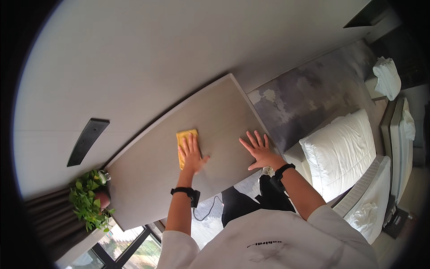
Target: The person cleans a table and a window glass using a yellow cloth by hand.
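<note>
A folded yellow cloth (181,136) lies on the grey-brown desk top (215,112), left of the middle. My left hand (191,154) presses flat on it, fingers stretched over the cloth and thumb out to the right on the bare surface. Toward the desk's right end, my right hand (262,152) rests with its fingers spread and holds nothing. Each wrist wears a black band with a small device.
A leafy green plant in a pot (102,199) stands at the desk's left end. A black panel (88,142) is on the wall behind. To the right are a folded white duvet (340,152) and a bed (367,201). Patterned grey carpet (309,98) and a cable (208,213) lie below.
</note>
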A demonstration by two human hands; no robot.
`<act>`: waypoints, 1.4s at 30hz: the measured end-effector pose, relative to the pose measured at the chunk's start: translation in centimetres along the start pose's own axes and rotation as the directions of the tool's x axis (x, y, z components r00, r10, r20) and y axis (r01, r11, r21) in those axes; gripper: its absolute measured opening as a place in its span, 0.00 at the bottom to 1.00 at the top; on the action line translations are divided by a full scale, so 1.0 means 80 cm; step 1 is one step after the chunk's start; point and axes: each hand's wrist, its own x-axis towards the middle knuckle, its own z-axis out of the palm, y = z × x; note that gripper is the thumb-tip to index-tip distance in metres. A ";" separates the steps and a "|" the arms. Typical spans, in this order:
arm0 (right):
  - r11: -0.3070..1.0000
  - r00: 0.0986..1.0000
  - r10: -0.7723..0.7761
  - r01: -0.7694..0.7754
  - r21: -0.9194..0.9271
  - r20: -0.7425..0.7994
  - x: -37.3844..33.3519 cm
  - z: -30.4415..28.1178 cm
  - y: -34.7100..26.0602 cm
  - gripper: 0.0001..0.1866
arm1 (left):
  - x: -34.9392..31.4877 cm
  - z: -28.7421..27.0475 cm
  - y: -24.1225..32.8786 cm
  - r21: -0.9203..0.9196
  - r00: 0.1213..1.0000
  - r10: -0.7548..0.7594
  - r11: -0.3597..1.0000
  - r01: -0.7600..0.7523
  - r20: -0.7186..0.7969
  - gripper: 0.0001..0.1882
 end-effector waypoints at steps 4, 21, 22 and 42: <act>0.999 0.999 -0.037 0.038 0.023 -0.024 0.004 0.003 0.003 0.70 | -0.125 0.059 0.037 0.046 0.987 0.039 0.998 -0.046 0.158 0.61; 0.998 0.998 -0.060 0.060 0.002 -0.016 0.009 0.016 0.012 0.70 | -0.135 0.096 0.085 0.048 0.984 -0.093 0.995 0.086 0.154 0.58; 0.998 0.998 -0.059 0.059 0.001 -0.018 0.009 0.017 0.013 0.70 | -0.124 0.092 0.085 0.034 0.985 -0.111 0.994 0.107 0.135 0.58; 0.998 0.997 0.028 -0.031 0.046 0.066 0.004 0.003 0.002 0.67 | 0.131 -0.058 0.063 -0.147 0.955 -0.264 0.948 0.282 0.135 0.57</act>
